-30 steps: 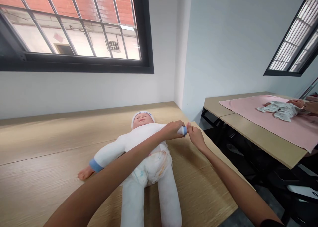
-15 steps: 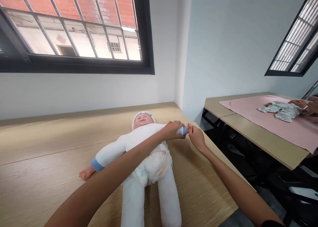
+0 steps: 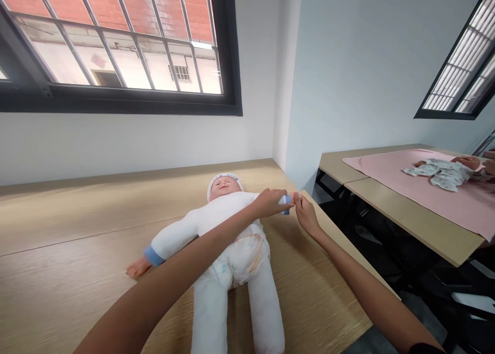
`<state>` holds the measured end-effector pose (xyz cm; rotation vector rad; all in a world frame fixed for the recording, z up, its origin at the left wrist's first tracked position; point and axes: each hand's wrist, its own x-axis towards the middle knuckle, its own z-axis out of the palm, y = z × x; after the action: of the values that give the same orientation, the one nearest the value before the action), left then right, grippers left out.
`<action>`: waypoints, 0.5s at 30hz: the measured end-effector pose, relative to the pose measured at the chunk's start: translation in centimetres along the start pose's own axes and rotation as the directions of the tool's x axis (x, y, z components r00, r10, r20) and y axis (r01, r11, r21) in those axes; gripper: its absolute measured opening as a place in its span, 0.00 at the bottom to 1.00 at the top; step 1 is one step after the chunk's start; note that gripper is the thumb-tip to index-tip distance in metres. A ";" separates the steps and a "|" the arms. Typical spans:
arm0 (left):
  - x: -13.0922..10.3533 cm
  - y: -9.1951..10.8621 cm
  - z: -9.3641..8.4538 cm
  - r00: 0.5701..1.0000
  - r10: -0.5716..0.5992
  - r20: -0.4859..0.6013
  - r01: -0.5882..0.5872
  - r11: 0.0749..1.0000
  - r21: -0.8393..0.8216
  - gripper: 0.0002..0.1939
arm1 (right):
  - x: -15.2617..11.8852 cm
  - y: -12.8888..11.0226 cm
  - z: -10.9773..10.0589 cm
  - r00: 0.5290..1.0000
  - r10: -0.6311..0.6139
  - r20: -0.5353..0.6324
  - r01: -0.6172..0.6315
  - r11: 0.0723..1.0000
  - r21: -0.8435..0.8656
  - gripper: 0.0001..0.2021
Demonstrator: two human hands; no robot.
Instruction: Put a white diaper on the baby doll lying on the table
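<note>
A baby doll (image 3: 216, 214) lies on its back on a wooden table (image 3: 77, 302), wearing a white top with blue cuffs, a white cap (image 3: 211, 184) and a diaper (image 3: 247, 258). My left hand (image 3: 269, 202) reaches across its chest and is closed around the sleeve just above the blue cuff (image 3: 286, 202) at the right of the picture. At that sleeve's end, my right hand (image 3: 306, 213) pinches the doll's small hand. The doll's other arm (image 3: 170, 240) rests stretched out on the table, its hand bare.
To the right, a second table (image 3: 410, 222) bears a pink cloth (image 3: 402, 181) and another doll (image 3: 444, 173) in patterned clothes. Part of another person's hand shows at the far right edge. A barred window (image 3: 127, 44) is above my table, beside a wall corner.
My left hand's fingers have shifted slightly along the sleeve at the cuff. My right hand stays at the doll's hand. The view has moved a little.
</note>
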<state>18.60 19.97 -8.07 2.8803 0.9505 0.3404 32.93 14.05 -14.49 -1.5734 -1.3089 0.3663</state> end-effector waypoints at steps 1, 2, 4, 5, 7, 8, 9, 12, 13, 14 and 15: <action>0.0 0.0 -0.1 1.000 -0.019 -0.001 0.019 1.000 0.005 0.20 | 0.0 0.0 0.1 1.000 -0.009 -0.002 0.009 1.000 0.024 0.21; -0.1 0.1 -0.1 0.999 -0.032 -0.001 0.032 0.999 0.005 0.21 | -0.1 0.1 0.1 1.000 -0.020 -0.005 0.020 0.999 0.044 0.20; -0.2 0.0 -0.3 0.999 -0.040 -0.001 0.040 0.999 -0.003 0.21 | -0.2 0.1 0.2 0.999 -0.042 -0.009 0.042 0.997 0.067 0.18; -0.3 0.0 -0.3 0.999 -0.036 0.000 0.036 0.999 -0.008 0.21 | -0.2 0.1 0.2 0.999 -0.050 -0.008 0.051 0.996 0.071 0.17; -0.4 0.0 -0.4 1.000 -0.025 0.002 0.025 1.000 -0.018 0.22 | -0.4 0.1 0.1 0.998 -0.057 -0.012 0.058 0.996 0.073 0.17; -0.4 0.0 -0.4 1.000 -0.020 0.002 0.020 1.000 -0.020 0.22 | -0.4 0.0 0.0 0.998 -0.057 -0.016 0.058 0.995 0.078 0.16; -0.5 0.0 -0.5 1.000 -0.017 0.003 0.017 1.000 -0.019 0.22 | -0.5 0.0 0.0 0.998 -0.057 -0.021 0.059 0.995 0.087 0.15; -0.5 0.0 -0.5 1.000 -0.013 0.000 0.013 1.000 -0.018 0.22 | -0.6 -0.2 0.0 0.998 -0.057 -0.033 0.061 0.989 0.131 0.13; -0.5 -0.1 -0.5 1.000 -0.013 -0.006 0.013 1.000 -0.025 0.22 | -0.6 -0.3 0.1 0.998 -0.059 -0.036 0.064 0.986 0.156 0.13; -0.5 -0.1 -0.4 1.000 -0.014 -0.014 0.014 0.999 -0.035 0.22 | -0.7 -0.3 0.1 0.997 -0.061 -0.036 0.067 0.980 0.187 0.14; -0.4 -0.2 -0.4 1.000 -0.014 -0.022 0.013 0.999 -0.048 0.22 | -0.7 -0.4 0.2 0.998 -0.062 -0.033 0.068 0.973 0.222 0.14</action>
<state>18.04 19.90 -7.84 2.8319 0.9517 0.3894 32.29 13.57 -14.53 -1.3400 -1.2507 0.4347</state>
